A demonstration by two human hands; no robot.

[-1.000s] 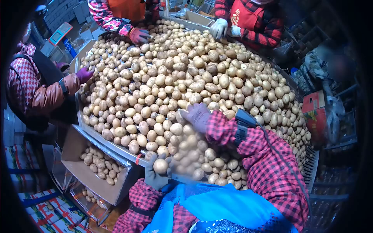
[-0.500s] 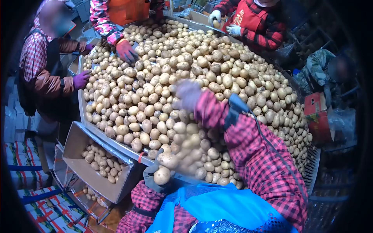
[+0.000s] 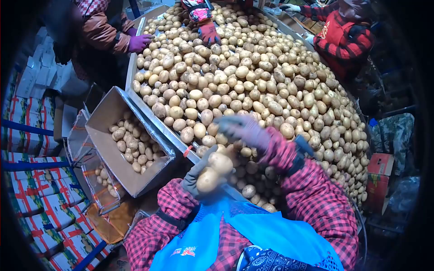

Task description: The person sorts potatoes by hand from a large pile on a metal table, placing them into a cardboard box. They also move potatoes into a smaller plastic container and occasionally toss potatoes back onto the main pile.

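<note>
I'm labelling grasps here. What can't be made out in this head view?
Head view only:
Right hand: motion-blurred, grip unreadable.
Left hand: palm hidden behind its two potatoes.
Cardboard box: floor covered by loose potatoes.
Table: far end cut off by the top edge.

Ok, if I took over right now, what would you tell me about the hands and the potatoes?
Left hand: gloved, holds two potatoes at the table's near edge.
Right hand: gloved, over the pile, blurred; grip unclear.
Done: cardboard box on the left is partly filled.
Left: a big pile lies on the table.
</note>
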